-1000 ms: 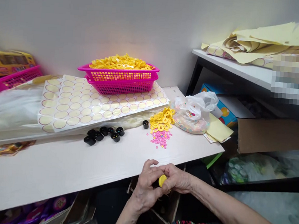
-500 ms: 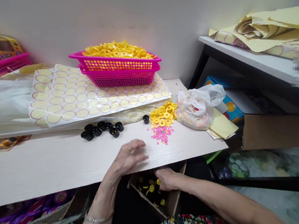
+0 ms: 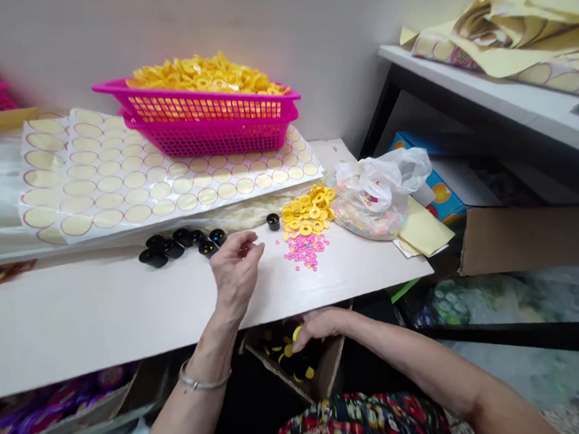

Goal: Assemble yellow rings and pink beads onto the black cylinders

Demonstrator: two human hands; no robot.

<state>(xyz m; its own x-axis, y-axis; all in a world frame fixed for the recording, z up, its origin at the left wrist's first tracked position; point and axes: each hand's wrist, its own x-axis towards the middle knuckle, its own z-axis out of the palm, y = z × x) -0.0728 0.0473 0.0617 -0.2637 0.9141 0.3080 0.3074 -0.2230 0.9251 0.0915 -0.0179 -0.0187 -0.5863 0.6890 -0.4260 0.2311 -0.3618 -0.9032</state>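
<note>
My left hand hovers over the white table, its fingers curled and thumb slightly apart, with nothing visible between them. Just left of it stand several small black cups, a few with coloured bits inside. A single black cup sits to its right, by a pile of yellow rings and a scatter of tiny pink beads. Below the table edge, my right hand is at a cardboard box of black and yellow pieces. Its fingers close on a small yellow-and-black piece, partly hidden.
Stacked pink baskets heaped with yellow rings stand on sticker sheets. A white plastic bag of pale beads lies at right, beside yellow paper. An open carton stands under the shelf. Purple packages lie below the table.
My left hand has drawn up and left towards the black cups, its fingers curling more. My right hand has lifted slightly, a yellow-and-black piece now showing at its fingertips. The view has shifted a little.
</note>
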